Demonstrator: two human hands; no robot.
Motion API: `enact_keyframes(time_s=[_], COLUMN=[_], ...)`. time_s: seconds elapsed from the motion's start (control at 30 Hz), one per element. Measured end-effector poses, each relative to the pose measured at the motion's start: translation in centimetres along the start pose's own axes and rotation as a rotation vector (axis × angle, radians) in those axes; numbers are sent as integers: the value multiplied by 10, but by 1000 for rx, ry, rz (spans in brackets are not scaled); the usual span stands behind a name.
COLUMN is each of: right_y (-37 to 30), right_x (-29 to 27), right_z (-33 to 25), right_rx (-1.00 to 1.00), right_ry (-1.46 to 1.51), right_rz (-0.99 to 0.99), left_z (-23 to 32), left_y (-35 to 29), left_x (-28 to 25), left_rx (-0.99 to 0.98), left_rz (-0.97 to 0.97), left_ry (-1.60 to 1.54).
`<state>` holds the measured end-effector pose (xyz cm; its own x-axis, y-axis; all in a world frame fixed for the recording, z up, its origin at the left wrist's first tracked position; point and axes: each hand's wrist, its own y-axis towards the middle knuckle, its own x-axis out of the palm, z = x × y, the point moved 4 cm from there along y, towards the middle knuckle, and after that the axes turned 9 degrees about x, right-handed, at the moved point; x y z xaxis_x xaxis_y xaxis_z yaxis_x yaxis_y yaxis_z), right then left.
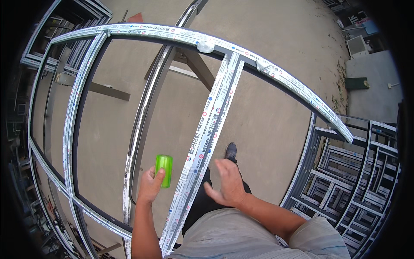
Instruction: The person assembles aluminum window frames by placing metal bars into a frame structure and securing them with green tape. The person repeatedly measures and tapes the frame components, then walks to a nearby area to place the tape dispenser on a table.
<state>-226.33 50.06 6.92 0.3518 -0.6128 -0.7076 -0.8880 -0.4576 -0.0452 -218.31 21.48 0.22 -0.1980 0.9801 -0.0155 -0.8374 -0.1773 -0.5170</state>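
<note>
My left hand (151, 185) is closed round a small, glossy bright green block (164, 171); its exact kind I cannot make out. The thumb lies on its face. Both hold a place over the opening left of a film-wrapped middle bar (203, 138) of a large window frame (146, 31). Right of that bar my right hand (228, 183) hangs in the air, fingers apart and nothing in it. Printed white protective film covers the frame's faces, with dark edges showing. A crumpled whitish scrap (205, 46) sits on the far rail, and loose film (264, 67) sticks up farther right.
Under the frame runs a long metal support rail (144, 108), with a brown metal leg (196, 67) beyond it. Stacked frames (345, 181) stand at the right, more frames (71, 36) at the far left. My shoe (231, 151) rests on the concrete floor (267, 116).
</note>
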Motion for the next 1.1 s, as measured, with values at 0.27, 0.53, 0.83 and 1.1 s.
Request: enact_keyframes(time_s=[0.27, 0.53, 0.83, 1.1], right_y=[46, -3, -36, -1], right_x=[63, -8, 86, 178], right_z=[-59, -23, 71, 68], right_rx=[-230, -67, 194, 298], right_ry=[137, 94, -38, 266], right_rz=[-261, -354, -395, -519], left_z=[32, 32, -108, -157], left_y=[-29, -20, 28, 38], left_x=[26, 30, 41, 53], left_rx=[90, 142, -339, -577], left_rz=[-34, -37, -40, -196], left_ry=[8, -110, -340, -220])
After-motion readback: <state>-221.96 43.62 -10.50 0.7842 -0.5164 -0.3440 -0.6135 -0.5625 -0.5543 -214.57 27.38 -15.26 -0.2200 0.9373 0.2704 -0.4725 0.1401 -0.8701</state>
